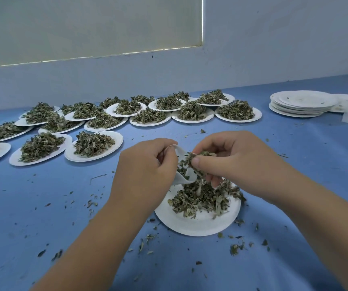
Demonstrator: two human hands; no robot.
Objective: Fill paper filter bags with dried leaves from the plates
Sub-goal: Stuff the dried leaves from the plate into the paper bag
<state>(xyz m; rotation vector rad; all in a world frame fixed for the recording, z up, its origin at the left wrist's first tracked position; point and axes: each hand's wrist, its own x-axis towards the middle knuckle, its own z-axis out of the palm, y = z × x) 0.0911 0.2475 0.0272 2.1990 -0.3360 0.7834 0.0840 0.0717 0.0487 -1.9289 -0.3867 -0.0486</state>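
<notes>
With your left hand (148, 164) gripping the white paper filter bag (184, 178) and your right hand (227, 156) pinching dried green leaves (200, 154) into it, many heaped white paper plates (118, 141) along the surface's far edge are still to empty.

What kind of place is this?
Likely a hand-packing workroom: plates heaped with dried leaves on a blue table, a stack of empty plates, left hand holding a filter bag, right hand filling it.

We're getting soft, even daylight here, a thin bright strip leaking under the window blind (89, 26), barely any shadows on the blue table (43, 206), wide-angle bending at the edges
</notes>
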